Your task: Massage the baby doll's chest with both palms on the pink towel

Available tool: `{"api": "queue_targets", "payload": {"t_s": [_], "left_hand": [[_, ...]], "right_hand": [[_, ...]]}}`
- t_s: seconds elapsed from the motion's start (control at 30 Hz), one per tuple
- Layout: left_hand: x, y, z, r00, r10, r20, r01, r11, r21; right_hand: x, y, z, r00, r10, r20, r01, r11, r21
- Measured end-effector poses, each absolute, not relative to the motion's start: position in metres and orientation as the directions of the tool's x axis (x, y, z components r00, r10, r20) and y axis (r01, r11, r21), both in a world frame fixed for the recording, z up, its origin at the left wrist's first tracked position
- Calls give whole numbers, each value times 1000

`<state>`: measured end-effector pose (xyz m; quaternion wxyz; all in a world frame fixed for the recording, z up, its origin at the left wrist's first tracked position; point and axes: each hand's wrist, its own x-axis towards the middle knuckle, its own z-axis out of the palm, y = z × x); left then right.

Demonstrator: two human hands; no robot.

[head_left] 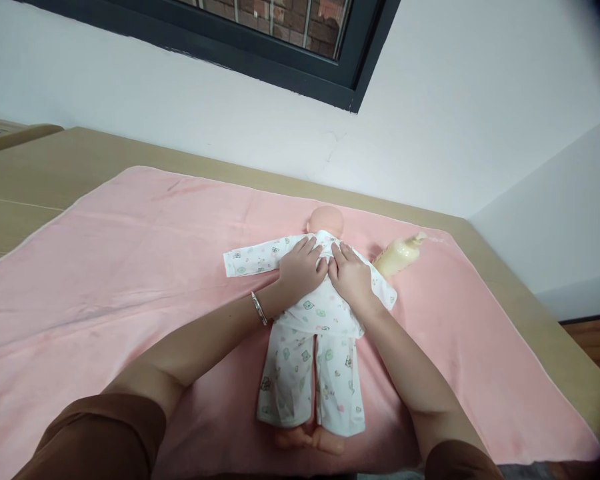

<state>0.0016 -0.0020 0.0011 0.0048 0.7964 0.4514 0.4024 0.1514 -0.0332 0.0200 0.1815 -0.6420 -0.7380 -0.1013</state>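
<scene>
A baby doll [317, 319] in a white patterned top and trousers lies on a pink cloth [180, 220], its bald head at the far end and its feet towards me. No face shows on the head. Flat on the left side of the doll's upper body rests my left hand [303, 269], fingers stretched out. My right hand [351, 273] lies on the other side in the same way, and the two thumbs are close together. Neither hand grips anything. The doll's left-hand sleeve spreads out sideways; the other slopes down beside my right hand.
A pale yellow bottle [399, 257] lies on its side right of the doll, close to the sleeve. The cloth covers much of a wooden table [95, 150]. Behind stands a white wall [260, 127] with a dark-framed window [353, 87].
</scene>
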Motion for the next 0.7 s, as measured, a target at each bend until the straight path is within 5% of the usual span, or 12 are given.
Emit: {"api": "queue_targets", "payload": {"t_s": [0.27, 0.7], "left_hand": [[2, 10, -1, 331, 743, 582, 714, -601, 360], [3, -1, -4, 196, 712, 674, 725, -568, 390]], "right_hand": [[163, -21, 21, -196, 935, 295, 957, 248, -152], [144, -38, 22, 7, 878, 479, 988, 68, -139]]}}
